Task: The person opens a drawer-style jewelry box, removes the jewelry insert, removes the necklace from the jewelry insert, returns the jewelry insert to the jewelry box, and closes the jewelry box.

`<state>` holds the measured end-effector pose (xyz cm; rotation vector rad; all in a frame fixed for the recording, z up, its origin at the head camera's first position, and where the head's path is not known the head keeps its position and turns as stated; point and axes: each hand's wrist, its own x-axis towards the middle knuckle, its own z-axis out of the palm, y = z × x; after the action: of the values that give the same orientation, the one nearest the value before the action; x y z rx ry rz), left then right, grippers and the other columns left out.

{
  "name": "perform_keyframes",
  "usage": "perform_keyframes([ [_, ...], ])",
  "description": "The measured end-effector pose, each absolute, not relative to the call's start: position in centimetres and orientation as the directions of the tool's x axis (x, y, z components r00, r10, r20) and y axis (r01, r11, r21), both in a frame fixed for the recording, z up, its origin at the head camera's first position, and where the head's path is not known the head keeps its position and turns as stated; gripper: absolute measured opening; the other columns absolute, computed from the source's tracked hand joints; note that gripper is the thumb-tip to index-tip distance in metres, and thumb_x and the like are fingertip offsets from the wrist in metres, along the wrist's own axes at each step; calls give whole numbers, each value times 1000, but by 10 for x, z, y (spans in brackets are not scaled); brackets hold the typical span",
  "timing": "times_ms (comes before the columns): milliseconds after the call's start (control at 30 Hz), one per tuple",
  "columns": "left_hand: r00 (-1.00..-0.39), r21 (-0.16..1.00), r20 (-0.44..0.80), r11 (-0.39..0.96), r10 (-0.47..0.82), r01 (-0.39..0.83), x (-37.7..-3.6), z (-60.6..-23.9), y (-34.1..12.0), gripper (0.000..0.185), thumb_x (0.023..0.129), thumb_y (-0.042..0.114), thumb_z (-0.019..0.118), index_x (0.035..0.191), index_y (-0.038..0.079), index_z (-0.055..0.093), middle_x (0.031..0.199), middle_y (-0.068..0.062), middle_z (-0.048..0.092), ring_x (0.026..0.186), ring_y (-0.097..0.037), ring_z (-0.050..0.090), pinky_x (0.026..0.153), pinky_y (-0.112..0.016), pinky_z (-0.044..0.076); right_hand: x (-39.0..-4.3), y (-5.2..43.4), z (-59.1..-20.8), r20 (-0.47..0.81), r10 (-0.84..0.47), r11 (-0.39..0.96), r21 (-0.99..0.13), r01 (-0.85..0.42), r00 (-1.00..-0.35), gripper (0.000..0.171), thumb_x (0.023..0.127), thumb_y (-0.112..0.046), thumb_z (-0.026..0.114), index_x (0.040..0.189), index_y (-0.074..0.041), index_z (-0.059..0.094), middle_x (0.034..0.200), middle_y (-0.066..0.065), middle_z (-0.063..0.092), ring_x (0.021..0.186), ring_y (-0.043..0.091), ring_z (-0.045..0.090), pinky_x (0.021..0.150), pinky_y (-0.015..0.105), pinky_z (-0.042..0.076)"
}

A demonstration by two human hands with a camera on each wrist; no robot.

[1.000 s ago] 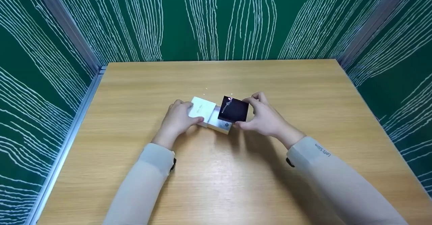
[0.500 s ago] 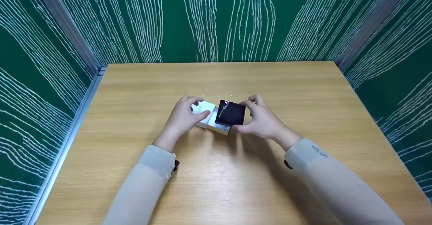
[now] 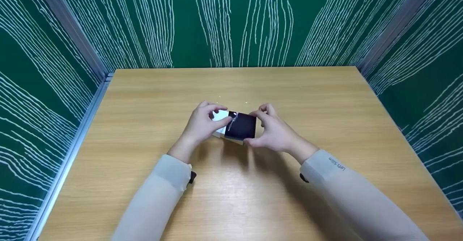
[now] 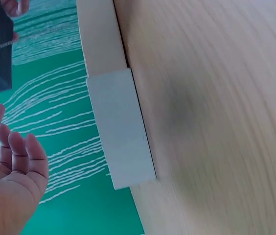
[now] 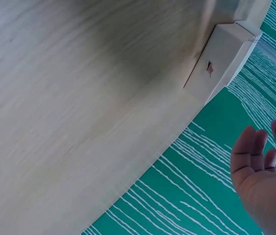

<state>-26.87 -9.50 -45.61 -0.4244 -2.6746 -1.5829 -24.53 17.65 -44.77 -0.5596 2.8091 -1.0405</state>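
Note:
My right hand (image 3: pixel 273 130) pinches the edges of a square black jewellery pad (image 3: pixel 241 127), thumb at the near edge and fingers at the far one. A thin silvery bracelet or chain (image 3: pixel 232 121) lies across the pad's left side. Below the raised pad, a white slide-out box (image 4: pixel 121 129) rests on the table, its tray (image 4: pixel 103 36) pulled partly out of the sleeve. Over the box's left part is my left hand (image 3: pixel 202 123), thumb and fingers apart; the left wrist view shows a gap between it and the pad. The pad hides much of the tray.
The box stands on a light wooden table (image 3: pixel 231 190). Two tiny bright specks lie beyond it. Green walls (image 3: pixel 311 24) with white wavy lines and metal corner posts (image 3: pixel 401 24) border the table's back and sides.
My right hand has brought the black pad leftward and slightly nearer, over more of the box. My left hand has let go of the white sleeve and moved right, toward the pad.

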Motion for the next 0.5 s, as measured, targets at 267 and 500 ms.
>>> perform_keyframes([
  [267,-954,857,136,452,267,248,-271,-458,-88,38,99,35,89,130,14,85,126,-12,67,108,-29,59,88,-35,48,-242,172,-448,55,-411,677,-650,-345,-910,84,81,-41,98,153,-13,63,149,12,39,120,40,62,104,48,52],
  [500,-953,873,150,417,263,252,-270,-458,-84,27,100,29,88,122,12,88,123,-8,67,107,-28,61,90,-35,50,-241,171,-448,60,-419,672,-651,-354,-906,86,81,-41,99,154,-12,62,148,12,39,121,44,63,104,49,53],
])
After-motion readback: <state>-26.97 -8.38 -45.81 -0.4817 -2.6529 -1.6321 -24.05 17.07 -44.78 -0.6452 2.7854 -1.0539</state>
